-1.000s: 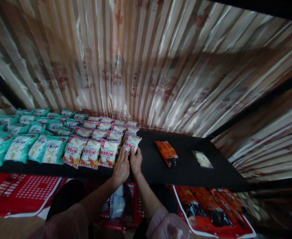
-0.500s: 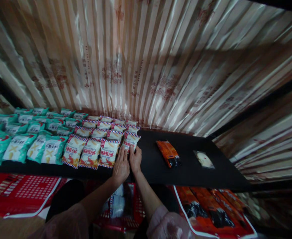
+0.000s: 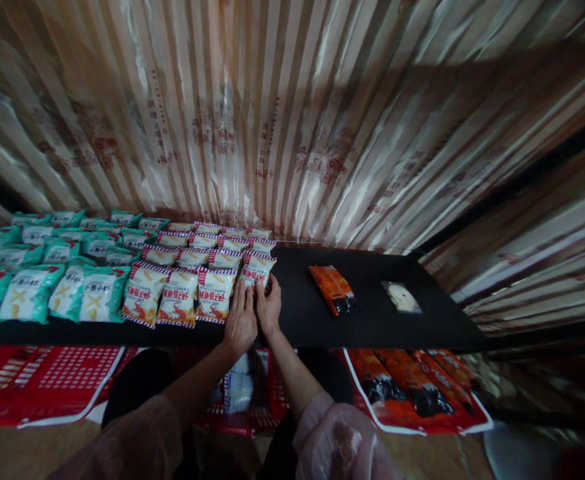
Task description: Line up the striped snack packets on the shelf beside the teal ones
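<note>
You have dim light here, and you cannot tell its source from this view. Glossy bright streaks run down the pleated curtain (image 3: 242, 140) behind the back edge of the tabletop (image 3: 295, 300), and a broad shadow darkens its upper right. The tabletop itself reads nearly black; below its front edge, the red baskets (image 3: 80, 370) look murky. Lettering on the striped packs (image 3: 176, 293) nearest you shows fairly clearly. Beyond the right-hand corners, everything stretches outward and smears.
</note>
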Motion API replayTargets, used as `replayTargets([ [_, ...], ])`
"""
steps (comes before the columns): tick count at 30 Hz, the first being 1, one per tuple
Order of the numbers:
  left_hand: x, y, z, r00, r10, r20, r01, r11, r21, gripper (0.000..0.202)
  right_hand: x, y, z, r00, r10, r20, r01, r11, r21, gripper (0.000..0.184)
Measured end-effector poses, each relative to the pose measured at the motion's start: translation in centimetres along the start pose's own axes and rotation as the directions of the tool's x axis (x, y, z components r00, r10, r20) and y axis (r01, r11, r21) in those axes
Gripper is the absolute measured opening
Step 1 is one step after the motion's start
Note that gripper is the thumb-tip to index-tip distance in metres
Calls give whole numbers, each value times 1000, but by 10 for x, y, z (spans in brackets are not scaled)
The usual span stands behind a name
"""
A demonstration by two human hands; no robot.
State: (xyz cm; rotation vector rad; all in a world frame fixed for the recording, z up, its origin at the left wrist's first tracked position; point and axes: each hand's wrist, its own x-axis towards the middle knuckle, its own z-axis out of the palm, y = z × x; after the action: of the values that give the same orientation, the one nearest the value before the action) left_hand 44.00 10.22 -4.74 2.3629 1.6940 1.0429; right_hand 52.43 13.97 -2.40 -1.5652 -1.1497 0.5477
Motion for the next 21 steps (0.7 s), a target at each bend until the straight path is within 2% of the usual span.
replayTargets([
  [7,-3,0,8,1000,18,23,-18,1000,11,58,-4,4,0,995,-30,92,40,994,-105,45],
  [12,-2,2,4,999,30,24,-30,999,16,63,-5,1,-2,996,-60,62,66,993,-99,50],
  [16,-2,1,4,998,46,31,-46,999,2,66,-5,1,-2,994,-92,65,98,990,-100,46],
  [21,-2,-1,5,998,41,55,-42,999,8,64,-5,4,-2,995,-65,76,74,991,-115,48],
])
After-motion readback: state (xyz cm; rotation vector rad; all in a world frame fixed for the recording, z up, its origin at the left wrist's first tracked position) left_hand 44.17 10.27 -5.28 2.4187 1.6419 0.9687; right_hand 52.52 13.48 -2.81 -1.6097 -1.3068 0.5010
